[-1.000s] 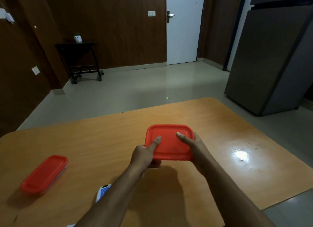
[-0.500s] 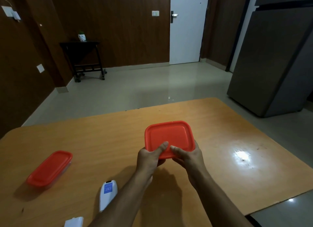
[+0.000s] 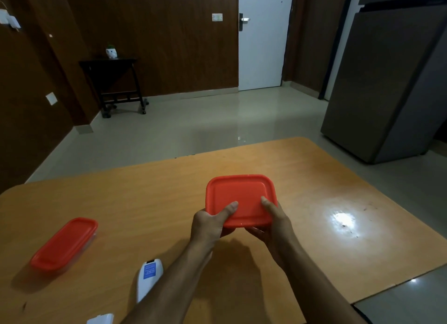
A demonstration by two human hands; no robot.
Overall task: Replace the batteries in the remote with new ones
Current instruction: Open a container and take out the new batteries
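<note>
Both hands hold a square container with a red lid (image 3: 242, 198) above the middle of the wooden table (image 3: 145, 203). My left hand (image 3: 210, 224) grips its near left corner, thumb on the lid. My right hand (image 3: 273, 224) grips the near right corner, thumb also on top. The white remote (image 3: 148, 279) lies face down near the front edge, a blue label on its back, partly hidden by my left forearm. A small white piece (image 3: 101, 319), perhaps the battery cover, lies at the bottom edge. No batteries are visible.
A second, longer red-lidded container (image 3: 64, 244) rests on the table's left side. A bright light reflection marks the table's right part. Beyond the table are bare floor, a grey fridge (image 3: 387, 82) at right and a dark side table (image 3: 113, 82) at the back left.
The square container has been lifted and tilted toward me, and both hands shifted to its near corners. The view dropped, showing more of the remote and the white piece.
</note>
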